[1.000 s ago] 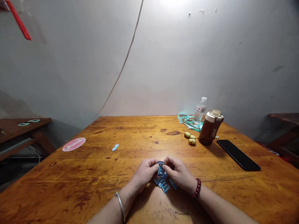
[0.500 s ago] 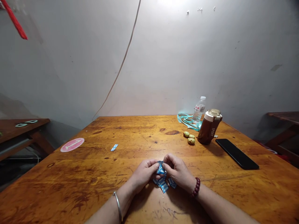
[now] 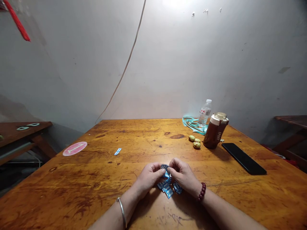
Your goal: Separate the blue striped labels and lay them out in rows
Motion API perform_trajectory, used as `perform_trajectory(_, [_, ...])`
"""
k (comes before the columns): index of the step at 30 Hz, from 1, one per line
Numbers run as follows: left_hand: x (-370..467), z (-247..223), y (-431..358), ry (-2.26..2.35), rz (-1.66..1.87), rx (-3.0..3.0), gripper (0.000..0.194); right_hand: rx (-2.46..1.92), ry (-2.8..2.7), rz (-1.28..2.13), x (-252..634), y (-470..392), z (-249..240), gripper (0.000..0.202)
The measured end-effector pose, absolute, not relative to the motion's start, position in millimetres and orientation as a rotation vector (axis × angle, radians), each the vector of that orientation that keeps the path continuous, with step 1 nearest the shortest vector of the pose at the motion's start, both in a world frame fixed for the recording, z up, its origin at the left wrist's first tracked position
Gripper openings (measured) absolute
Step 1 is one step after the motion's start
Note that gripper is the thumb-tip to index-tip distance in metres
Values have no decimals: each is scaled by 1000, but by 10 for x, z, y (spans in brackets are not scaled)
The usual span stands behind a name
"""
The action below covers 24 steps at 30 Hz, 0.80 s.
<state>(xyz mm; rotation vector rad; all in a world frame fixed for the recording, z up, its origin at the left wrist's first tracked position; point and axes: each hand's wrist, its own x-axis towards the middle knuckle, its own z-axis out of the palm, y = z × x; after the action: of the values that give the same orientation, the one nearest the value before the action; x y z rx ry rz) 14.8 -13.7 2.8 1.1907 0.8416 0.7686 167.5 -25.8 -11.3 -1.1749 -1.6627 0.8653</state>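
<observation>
My left hand (image 3: 150, 176) and my right hand (image 3: 183, 175) meet near the front middle of the table. Between their thumbs and fingers they pinch a small blue-and-white label sheet (image 3: 164, 166), whose upper part shows dark. Just below the fingers, several more blue-bordered label pieces (image 3: 168, 191) lie loosely heaped; part of that heap is covered by my hands. A single label strip (image 3: 117, 151) rests apart from them, farther back and to the left.
On the wooden table (image 3: 134, 134) stand a brown sport bottle (image 3: 212, 133) and a clear water bottle (image 3: 204, 112) beside a turquoise strap (image 3: 189, 123). Three yellowish-green fruits (image 3: 196, 145) and a black phone (image 3: 243, 158) lie on the right. A pink round disc (image 3: 75, 149) lies left.
The held label sheet has tilted, so more of its dark upper part shows above my left thumb. Both hands stay nearly in the same place.
</observation>
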Motion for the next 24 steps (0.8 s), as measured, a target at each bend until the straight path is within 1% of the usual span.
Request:
perform_trajectory(2, [151, 3, -131, 841, 801, 1223, 31, -1156, -1649, 896, 1673, -260, -115, 15])
perform_trajectory(6, [145, -7, -133, 835, 840, 1294, 44, -1086, -1624, 1030, 1668, -270, -83, 13])
perform_trajectory(11, [156, 41, -177, 739, 858, 1429, 44, -1025, -1598, 1110, 1661, -288, -48, 13])
perform_trajectory(13, [170, 49, -186, 758, 867, 1416, 39, -1019, -1569, 1112, 1656, -296, -46, 12])
perform_trajectory(16, [165, 46, -160, 826, 858, 1380, 24, -1036, -1530, 1080, 1669, -289, -44, 15])
perform_trajectory(19, [88, 41, -66, 920, 964, 1300, 22, -1085, -1494, 1010, 1741, -228, -54, 18])
perform_trajectory(24, [-117, 22, 143, 1014, 1204, 1070, 23, -1331, -1562, 718, 1950, -47, -162, 16])
